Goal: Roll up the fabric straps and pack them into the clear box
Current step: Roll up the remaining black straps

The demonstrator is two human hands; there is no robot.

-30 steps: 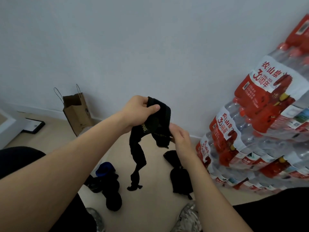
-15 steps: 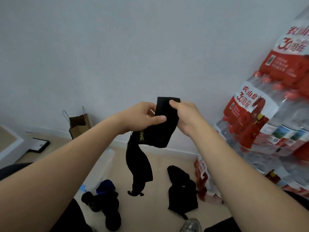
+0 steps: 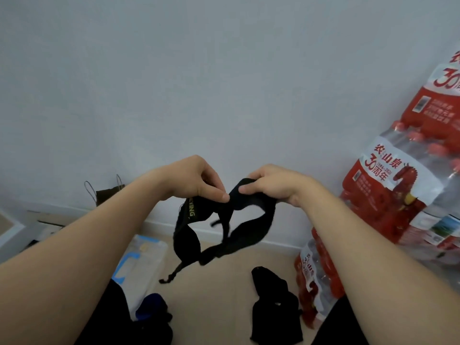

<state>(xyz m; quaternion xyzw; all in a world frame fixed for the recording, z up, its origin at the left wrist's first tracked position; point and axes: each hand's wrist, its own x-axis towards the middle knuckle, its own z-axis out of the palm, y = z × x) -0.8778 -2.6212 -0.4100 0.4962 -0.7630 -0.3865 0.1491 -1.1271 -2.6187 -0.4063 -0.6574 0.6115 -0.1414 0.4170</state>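
– Well, what sits furthest left?

– A brown paper bag (image 3: 109, 193) with cord handles, standing against the wall (image 3: 224, 83). Nearer, low on the floor (image 3: 219, 297), lies the clear box (image 3: 149, 257) with a blue latch. The left forearm hides part of it, and I cannot tell what it contains.

– And below the box?

– A dark heap of straps (image 3: 153, 308) at the bottom edge, one piece of it blue.

– Now the hands.

– Both are raised in front of the wall, close together. The left hand (image 3: 196, 181) pinches a black fabric strap (image 3: 249, 232) between thumb and forefinger, just above an end printed with yellow-green letters reading "YING". The right hand (image 3: 273, 185) has its fingers curled round another stretch of the same strap, with the thumb pressed on top.

– So where is the strap itself?

– In the air, well above the floor and not in the box. It sags between the two hands in a loose loop, not rolled, and a thin tail dangles from its lower left part.

– Anything beneath it?

– A second black strap (image 3: 273, 310) crumpled on the floor, right of centre.

– And on the right?

– Shrink-wrapped packs of water bottles (image 3: 388, 195) with red and white labels and red caps, stacked against the wall. One smaller pack (image 3: 313, 277) rests on the floor just beside the crumpled strap.
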